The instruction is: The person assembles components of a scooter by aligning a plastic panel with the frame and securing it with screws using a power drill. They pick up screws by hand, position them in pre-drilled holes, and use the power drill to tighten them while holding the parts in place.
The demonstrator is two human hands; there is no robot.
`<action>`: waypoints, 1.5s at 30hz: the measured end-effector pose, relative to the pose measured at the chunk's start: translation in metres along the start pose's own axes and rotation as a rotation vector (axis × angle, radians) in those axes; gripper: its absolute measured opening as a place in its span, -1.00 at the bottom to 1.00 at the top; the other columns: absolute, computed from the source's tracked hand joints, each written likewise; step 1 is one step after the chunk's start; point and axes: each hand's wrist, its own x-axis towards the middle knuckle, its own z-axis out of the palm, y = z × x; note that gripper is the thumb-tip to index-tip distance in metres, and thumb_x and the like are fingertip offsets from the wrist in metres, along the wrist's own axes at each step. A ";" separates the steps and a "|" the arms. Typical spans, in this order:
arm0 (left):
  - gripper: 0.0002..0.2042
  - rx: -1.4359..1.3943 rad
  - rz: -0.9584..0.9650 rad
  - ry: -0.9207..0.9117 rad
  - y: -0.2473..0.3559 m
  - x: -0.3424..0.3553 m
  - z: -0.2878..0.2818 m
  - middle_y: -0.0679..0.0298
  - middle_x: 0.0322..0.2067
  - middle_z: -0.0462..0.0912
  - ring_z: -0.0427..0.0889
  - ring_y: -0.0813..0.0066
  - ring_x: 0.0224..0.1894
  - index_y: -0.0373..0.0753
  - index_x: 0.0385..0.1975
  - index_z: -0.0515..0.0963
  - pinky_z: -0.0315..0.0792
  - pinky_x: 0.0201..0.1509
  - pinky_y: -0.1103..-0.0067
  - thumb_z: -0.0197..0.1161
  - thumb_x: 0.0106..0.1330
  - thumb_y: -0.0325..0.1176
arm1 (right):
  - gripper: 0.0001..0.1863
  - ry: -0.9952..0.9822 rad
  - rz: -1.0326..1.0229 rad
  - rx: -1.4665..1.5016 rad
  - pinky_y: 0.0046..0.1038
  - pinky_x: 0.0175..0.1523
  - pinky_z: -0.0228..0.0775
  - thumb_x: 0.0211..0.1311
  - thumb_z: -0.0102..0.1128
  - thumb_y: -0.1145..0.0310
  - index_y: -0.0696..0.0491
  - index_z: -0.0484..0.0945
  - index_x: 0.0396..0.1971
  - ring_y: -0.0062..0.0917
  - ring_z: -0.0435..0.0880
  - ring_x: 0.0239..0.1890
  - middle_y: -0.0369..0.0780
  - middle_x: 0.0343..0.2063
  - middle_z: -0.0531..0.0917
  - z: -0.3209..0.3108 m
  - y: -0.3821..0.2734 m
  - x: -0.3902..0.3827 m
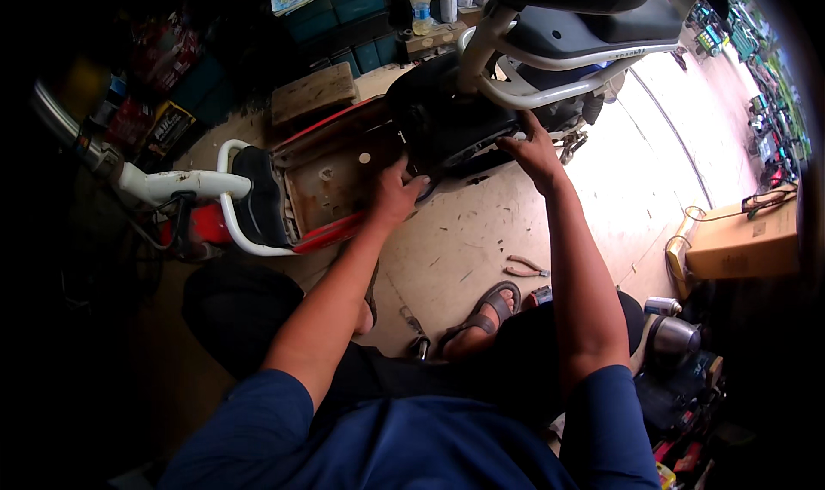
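Observation:
An electric scooter with a white tubular frame (176, 186) lies across the view, its handlebar end to the left. Its red-edged floor tray (322, 219) is uncovered, showing a dirty, rusty bottom. Right of the tray sits a black plastic body cover (430, 116) under the seat. My left hand (398, 196) is closed at the cover's front lower edge, beside the tray, its thumb pointing right. My right hand (534, 156) grips the cover's rear lower edge below the white rail, thumb and forefinger apart around it. Some fingertips of both hands are hidden.
Pliers (526, 267) lie on the floor near my sandalled foot (491, 314), and a metal tool (418, 335) lies between my feet. A wooden board (314, 93) rests behind the tray. A cardboard box (743, 236) stands at right. Dark seats (571, 34) overhang the cover.

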 end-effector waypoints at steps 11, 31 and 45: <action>-0.43 0.026 -0.028 -0.026 0.008 0.001 -0.004 0.11 -0.59 0.62 0.56 0.38 -0.56 -0.45 0.17 0.55 0.48 -0.38 0.46 0.52 0.19 -0.31 | -0.09 0.165 -0.062 0.021 -0.32 0.49 0.18 0.19 0.55 0.06 0.24 0.35 0.42 -0.26 0.41 0.44 0.03 0.39 0.46 0.004 0.016 0.010; -0.27 -0.047 0.005 0.023 0.004 0.000 0.004 -0.07 -0.16 0.75 0.75 0.11 -0.11 -0.31 0.43 0.34 0.57 0.05 0.34 0.45 0.22 -0.38 | -0.13 0.180 0.197 0.504 -0.34 0.28 0.29 0.22 0.48 0.33 0.11 0.19 0.47 -0.48 0.54 0.15 -0.22 0.16 0.53 0.021 0.022 -0.015; -0.26 -0.094 -0.049 0.077 0.001 -0.007 0.008 0.14 -0.35 0.77 0.72 0.29 -0.30 -0.16 0.46 0.35 0.54 -0.19 0.39 0.46 0.24 -0.28 | -0.25 0.238 0.224 0.512 -0.32 0.17 0.28 0.24 0.38 0.32 0.04 0.24 0.40 -0.54 0.56 0.10 -0.24 0.03 0.63 0.024 0.031 -0.026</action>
